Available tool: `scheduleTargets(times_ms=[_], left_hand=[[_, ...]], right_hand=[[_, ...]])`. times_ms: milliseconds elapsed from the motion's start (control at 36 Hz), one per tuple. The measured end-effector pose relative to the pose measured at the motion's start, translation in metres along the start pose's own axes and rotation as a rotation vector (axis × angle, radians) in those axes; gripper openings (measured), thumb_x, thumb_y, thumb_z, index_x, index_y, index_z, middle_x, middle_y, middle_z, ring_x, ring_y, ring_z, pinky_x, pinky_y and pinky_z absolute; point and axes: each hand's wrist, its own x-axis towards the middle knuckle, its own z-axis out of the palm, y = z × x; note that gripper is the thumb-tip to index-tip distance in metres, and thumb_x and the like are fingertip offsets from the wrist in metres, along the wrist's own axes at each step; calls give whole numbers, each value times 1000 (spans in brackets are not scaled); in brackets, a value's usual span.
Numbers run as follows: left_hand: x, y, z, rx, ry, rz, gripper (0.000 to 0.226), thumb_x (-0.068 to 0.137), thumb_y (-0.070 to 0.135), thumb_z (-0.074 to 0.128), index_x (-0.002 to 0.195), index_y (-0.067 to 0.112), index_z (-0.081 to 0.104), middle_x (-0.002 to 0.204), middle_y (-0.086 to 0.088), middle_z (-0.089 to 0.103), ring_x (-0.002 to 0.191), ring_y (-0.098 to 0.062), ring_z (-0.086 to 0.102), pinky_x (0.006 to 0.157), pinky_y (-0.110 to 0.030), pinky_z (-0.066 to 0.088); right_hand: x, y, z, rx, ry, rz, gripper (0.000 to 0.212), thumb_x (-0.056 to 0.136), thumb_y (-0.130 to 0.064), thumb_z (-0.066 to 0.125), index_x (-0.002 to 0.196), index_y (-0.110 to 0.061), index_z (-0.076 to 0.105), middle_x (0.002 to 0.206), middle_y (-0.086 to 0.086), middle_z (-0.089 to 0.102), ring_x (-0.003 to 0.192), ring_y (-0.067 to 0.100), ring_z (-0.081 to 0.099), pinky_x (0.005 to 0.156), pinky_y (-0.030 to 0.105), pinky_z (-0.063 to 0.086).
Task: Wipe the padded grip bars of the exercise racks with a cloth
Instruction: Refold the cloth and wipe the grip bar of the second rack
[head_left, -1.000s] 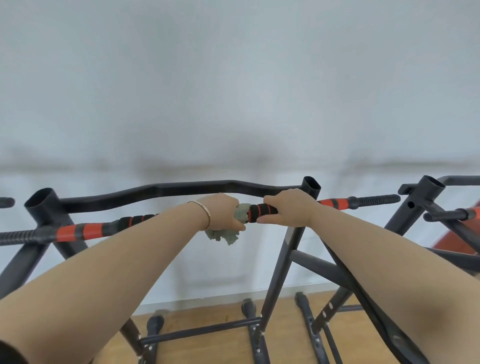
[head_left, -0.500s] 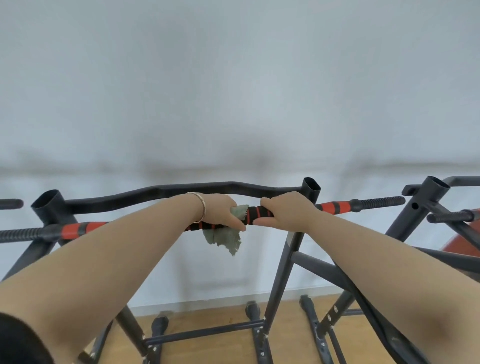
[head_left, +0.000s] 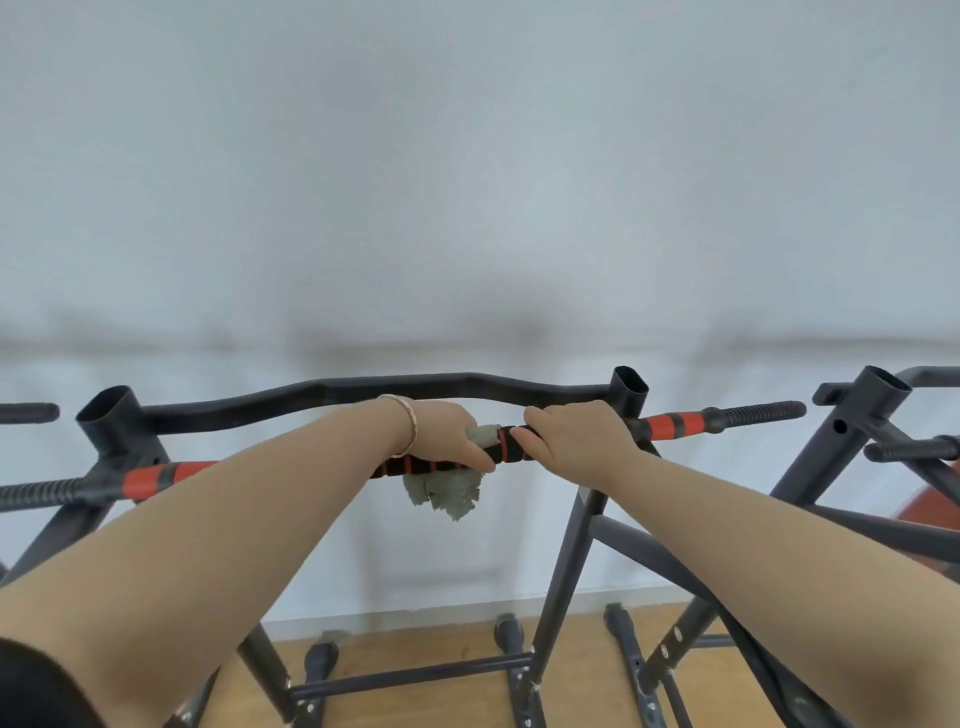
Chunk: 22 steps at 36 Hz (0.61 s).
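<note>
Both of your hands are up on the padded grip bar (head_left: 506, 449) in the middle of the frame. The bar is black with thin red rings, and it runs from the lower left up to the right, with fat red bands near each end. Your left hand (head_left: 447, 436) is curled round the bar and squeezes the grey-green cloth (head_left: 447, 491) against it. A little of the cloth pokes out by your fingers, and a crumpled bit hangs down under the bar. Your right hand (head_left: 576, 441) is just beside it, and its fingers are wrapped round the bare padding. You have a thin gold bracelet (head_left: 408, 431) on your left wrist. Behind your hands is the dark, wavy top bar (head_left: 322, 395) of the rack. A second rack (head_left: 852, 441) stands at the right edge. Their legs stand on the wooden floor (head_left: 415, 654) at the bottom, in front of a pale wall (head_left: 467, 182).
</note>
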Motion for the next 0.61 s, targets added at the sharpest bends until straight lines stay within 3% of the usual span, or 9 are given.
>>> scheduleTargets(times_ms=[83,194,278,389,444,528,611], left_hand=[[1,-1,14,127,173,36,26,82,45,60,89,21,58,78,3,73,60,-16,71,55,-27,52],[2,-5,25,347,379,68,20,88,41,53,90,23,45,84,5,61,46,-9,65,54,-29,52],[6,-8,33,499,508,81,28,90,47,52,94,21,42,85,5,59,56,-13,56,57,-32,48],[8,-9,47,652,674,64,44,93,56,52,111,16,47,87,2,46,73,-21,49,60,-34,37],[6,-10,43,572,615,86,52,90,62,54,115,17,47,95,2,56,79,-21,56,63,-35,44],[-5,-15,22,107,385,157,61,80,62,65,122,27,39,90,11,69,73,-8,66,65,-31,52],[-20,-23,6,-96,325,204,43,79,66,59,108,38,43,76,16,70,62,4,63,53,-17,45]], right_hand=[[12,2,-5,73,-79,4,54,99,-56,9,75,-25,45,61,-5,52,56,19,54,60,39,52],[36,9,-15,322,-411,40,48,103,-45,20,71,-20,44,64,7,63,60,27,64,75,43,55],[39,12,-15,440,-503,114,59,98,-51,20,67,-13,51,45,3,60,43,21,60,75,40,55],[43,14,-18,578,-617,166,56,95,-51,25,71,-10,54,49,6,60,43,22,56,76,41,56],[46,15,-20,620,-653,183,54,94,-53,27,75,-11,55,52,7,62,45,22,57,75,42,57],[45,16,-18,605,-623,187,55,92,-54,27,74,-12,57,54,6,66,45,21,61,69,37,56],[42,16,-12,530,-458,180,52,92,-57,28,68,-17,52,57,0,63,51,17,60,63,33,50]])
